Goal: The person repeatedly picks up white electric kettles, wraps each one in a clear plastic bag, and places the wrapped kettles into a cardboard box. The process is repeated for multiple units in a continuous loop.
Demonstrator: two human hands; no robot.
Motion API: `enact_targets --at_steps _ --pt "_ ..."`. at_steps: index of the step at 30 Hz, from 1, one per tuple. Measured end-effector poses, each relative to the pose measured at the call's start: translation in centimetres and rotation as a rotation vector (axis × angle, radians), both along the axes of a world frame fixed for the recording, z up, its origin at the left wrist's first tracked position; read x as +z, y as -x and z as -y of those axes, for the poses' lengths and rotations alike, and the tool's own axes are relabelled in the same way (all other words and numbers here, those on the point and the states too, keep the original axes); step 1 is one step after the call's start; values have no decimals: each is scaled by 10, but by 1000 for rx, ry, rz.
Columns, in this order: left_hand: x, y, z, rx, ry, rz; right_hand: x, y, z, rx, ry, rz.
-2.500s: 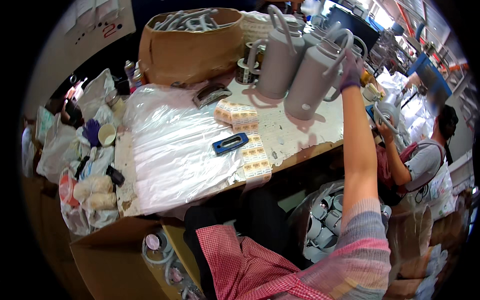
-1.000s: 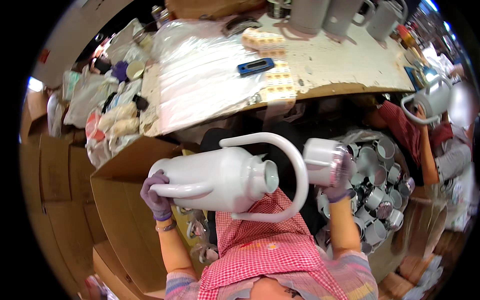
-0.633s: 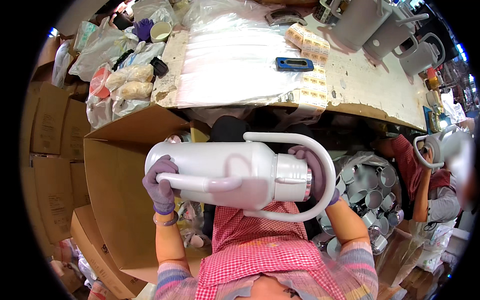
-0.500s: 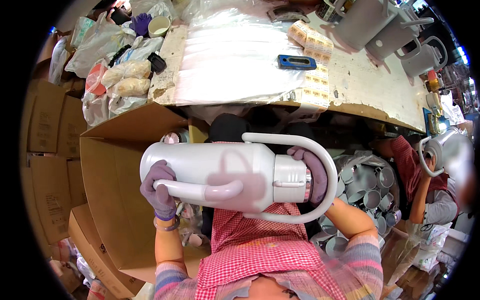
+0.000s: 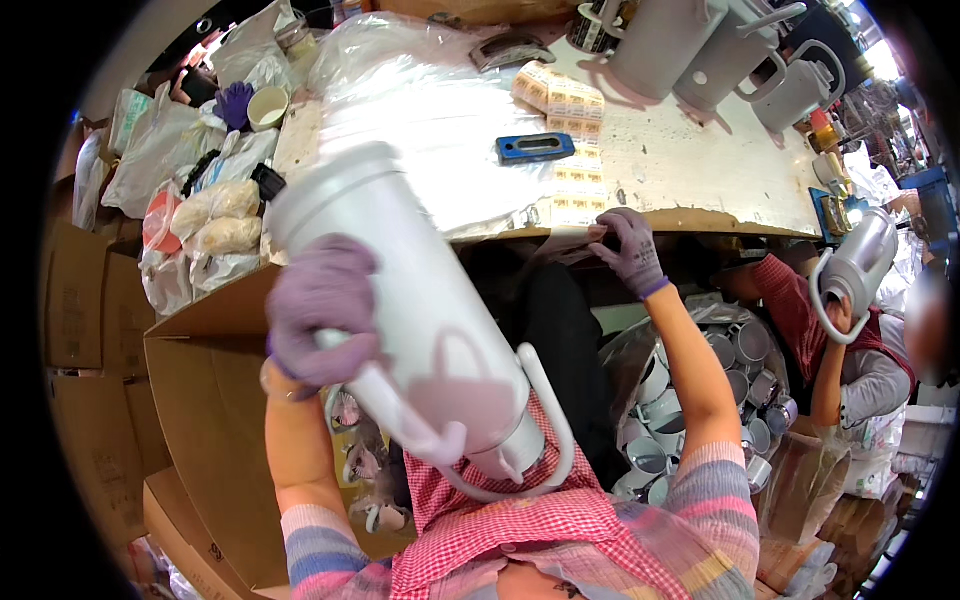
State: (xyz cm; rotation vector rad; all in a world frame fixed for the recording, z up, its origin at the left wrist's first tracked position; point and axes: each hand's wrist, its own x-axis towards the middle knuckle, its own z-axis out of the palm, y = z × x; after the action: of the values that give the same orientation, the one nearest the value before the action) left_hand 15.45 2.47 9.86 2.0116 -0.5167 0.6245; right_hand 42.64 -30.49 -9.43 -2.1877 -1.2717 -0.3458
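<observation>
My left hand [image 5: 325,312], in a purple glove, is closed round the side handle of a large pale grey vacuum jug [image 5: 440,300]. The jug slants in front of my chest: its base points up and left, its lid end down at my apron. A looped carrying handle [image 5: 552,410] hangs at the lid end. At the front edge of the table, my gloved right hand [image 5: 635,258] pinches the lower end of a strip of printed labels [image 5: 578,182]. The pinched end is partly hidden by the fingers.
A blue box cutter [image 5: 535,148] lies on the table [image 5: 700,170] beside clear plastic sheets [image 5: 400,90]. More jugs [image 5: 665,45] stand behind. An open carton [image 5: 215,420] is at my left, a bag of grey cups [image 5: 650,425] at my right. A co-worker [image 5: 860,350] holds another jug.
My right hand has let go of the jug's lid end and moved to the label strip. The jug has swung from level to slanted, base up, still in my left hand.
</observation>
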Motion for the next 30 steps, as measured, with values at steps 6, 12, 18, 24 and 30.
enact_targets --at_steps 6,12,18,24,30 --pt "-54 -72 37 -253 -138 -199 -28 -36 -5 148 17 1" --pt "-62 -76 23 531 186 -113 -17 -19 4 78 146 12" --pt "-98 -88 -2 634 -48 -249 115 20 5 571 173 -397" --pt "-92 -102 24 689 -247 -141 133 37 -89 461 -196 -1513" --pt "-93 -98 18 704 -200 -134 138 33 -129 455 106 -1246"
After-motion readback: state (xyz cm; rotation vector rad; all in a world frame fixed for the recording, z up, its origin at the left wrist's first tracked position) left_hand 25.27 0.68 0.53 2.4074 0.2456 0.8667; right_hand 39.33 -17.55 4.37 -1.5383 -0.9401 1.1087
